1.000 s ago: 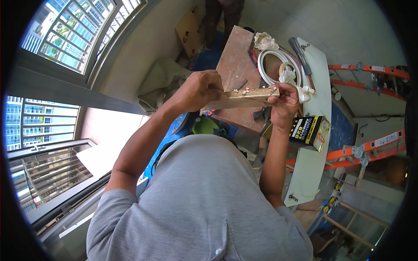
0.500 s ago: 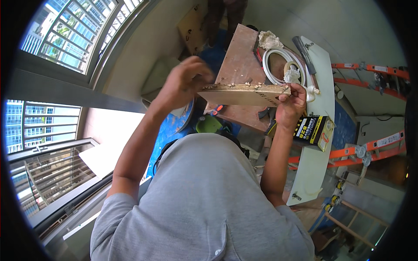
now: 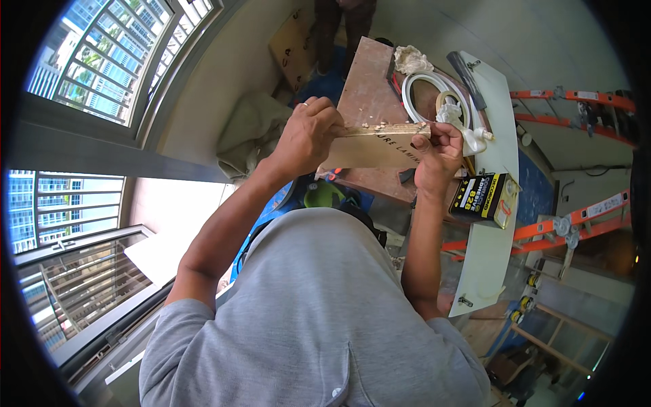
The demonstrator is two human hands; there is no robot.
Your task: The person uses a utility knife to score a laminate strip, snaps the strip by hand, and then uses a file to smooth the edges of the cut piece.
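Between my hands, in front of my chest, is a plywood board (image 3: pixel 366 152) with dark printed marks on its face. Its upper long edge is rough, with pale wood chips (image 3: pixel 381 125) along it. My right hand (image 3: pixel 438 159) grips the board's right end, thumb on the near face and fingers behind. At the left end, my left hand (image 3: pixel 305 139) is closed with its fingers bent over the corner; its fingertips are partly hidden.
Beyond the board stands a dusty brown worktable (image 3: pixel 369 74) with a coil of white edging (image 3: pixel 409 91) and crumpled cloth (image 3: pixel 412 60). A black-and-yellow adhesive can (image 3: pixel 483 198) rests on a pale panel (image 3: pixel 489 261). Orange ladders (image 3: pixel 576 220) stand at right; a person's legs (image 3: pixel 332 37) show at the far side.
My left hand has come down and right onto the board's left end from the air beside it. The board and my right hand have shifted slightly left.
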